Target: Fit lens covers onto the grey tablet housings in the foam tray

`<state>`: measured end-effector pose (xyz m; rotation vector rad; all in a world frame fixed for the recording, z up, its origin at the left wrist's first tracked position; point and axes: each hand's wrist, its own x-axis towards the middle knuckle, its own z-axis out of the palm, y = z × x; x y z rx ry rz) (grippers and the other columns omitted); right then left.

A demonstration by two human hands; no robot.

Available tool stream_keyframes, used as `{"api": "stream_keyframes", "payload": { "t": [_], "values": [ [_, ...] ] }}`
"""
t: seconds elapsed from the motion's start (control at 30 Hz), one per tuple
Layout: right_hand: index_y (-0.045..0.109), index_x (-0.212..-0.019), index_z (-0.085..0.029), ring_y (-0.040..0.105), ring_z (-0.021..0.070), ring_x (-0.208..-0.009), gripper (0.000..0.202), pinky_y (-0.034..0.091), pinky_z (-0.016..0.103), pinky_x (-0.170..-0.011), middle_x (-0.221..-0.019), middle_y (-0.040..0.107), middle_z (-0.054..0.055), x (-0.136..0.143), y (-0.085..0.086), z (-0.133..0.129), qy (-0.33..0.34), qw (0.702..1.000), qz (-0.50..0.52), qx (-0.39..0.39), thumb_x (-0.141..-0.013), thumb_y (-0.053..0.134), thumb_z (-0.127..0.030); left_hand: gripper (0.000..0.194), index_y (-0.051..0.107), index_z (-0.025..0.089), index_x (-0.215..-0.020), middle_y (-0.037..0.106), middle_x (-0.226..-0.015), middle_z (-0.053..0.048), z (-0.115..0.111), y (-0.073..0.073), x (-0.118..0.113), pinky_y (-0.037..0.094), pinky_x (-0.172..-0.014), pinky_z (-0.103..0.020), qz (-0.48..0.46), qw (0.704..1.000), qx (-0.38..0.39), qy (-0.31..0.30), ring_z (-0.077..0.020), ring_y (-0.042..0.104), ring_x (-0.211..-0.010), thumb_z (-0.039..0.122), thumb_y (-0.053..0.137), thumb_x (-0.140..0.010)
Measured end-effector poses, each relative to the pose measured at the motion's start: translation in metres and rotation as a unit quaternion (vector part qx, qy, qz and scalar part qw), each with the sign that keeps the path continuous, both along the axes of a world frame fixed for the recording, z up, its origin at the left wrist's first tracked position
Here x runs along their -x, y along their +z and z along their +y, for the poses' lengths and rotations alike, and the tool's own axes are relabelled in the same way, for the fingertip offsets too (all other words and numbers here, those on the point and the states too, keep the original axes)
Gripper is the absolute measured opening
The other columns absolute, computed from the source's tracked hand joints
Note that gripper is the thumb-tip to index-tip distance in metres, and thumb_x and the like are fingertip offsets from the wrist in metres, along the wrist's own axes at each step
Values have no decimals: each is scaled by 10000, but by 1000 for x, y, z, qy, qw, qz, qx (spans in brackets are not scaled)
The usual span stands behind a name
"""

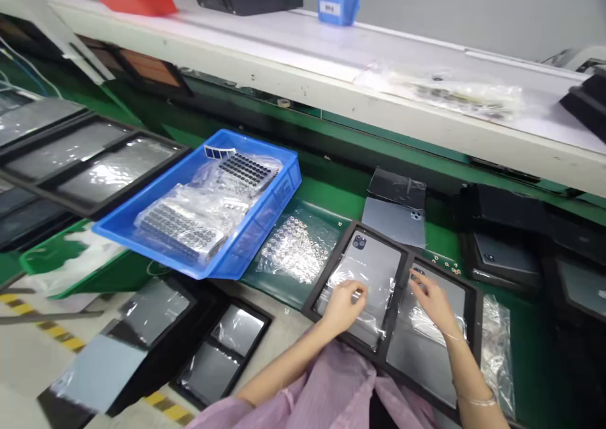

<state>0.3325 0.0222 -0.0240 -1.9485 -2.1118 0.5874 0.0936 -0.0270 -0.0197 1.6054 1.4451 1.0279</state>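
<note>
Head view: left forearm (288, 363) is angled up-right from the bottom edge, right forearm (466, 369) up-left from lower right. Left hand (344, 304) is held over the left panel (379, 274), fingers curled, thumb and index brought close; whether the tips meet or anything is gripped can't be told. Right hand (434, 303) is set over the upper part of the right panel (419, 359), thumb and index drawn near each other; pinch can't be confirmed. Both panels are seated side by side in a black tray (477, 315), right of bottom centre. Left panel is partly hidden by left hand; right panel and tray rim are crossed by right forearm. Small shiny parts (298, 252) are spread left of tray, blue bin (265, 227) beyond. Grey panel (392, 221) is placed just past tray's top edge; dark trays (506, 208) are stacked at right.
</note>
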Motion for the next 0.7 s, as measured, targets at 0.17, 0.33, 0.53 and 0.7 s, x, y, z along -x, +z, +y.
{"api": "stream_keyframes", "payload": {
  "t": [0.17,0.33,0.53,0.7],
  "values": [
    [651,-911,-155,482,109,-550,385,403,226,-514,-739,612,27,77,12,-31,50,928,356,95,-808,561,-514,130,650,172,-739,683,-708,-5,10,1,6,465,-662,-240,-52,997,62,-15,-140,614,-677,163,520,-749],
    [584,-813,-149,427,91,-503,387,364,211,-471,-637,534,-13,109,1,-36,-27,917,393,59,-812,555,-534,138,647,147,-719,676,-693,-16,20,-5,16,462,-626,-231,-87,991,94,-34,-134,598,-647,178,515,-743],
    [559,-800,-162,461,105,-496,402,381,222,-461,-635,544,-8,115,-3,-29,-18,936,350,41,-816,520,-562,160,655,144,-726,684,-699,-13,22,-8,20,464,-616,-216,-82,990,94,-61,-127,600,-649,211,520,-778],
    [569,-763,-202,526,161,-557,351,425,277,-540,-652,595,16,91,-1,-7,-63,963,263,-3,-810,501,-544,156,674,173,-804,707,-807,-18,39,-20,43,483,-731,-238,-17,996,74,-54,-145,627,-755,192,519,-813]
  ]
}}
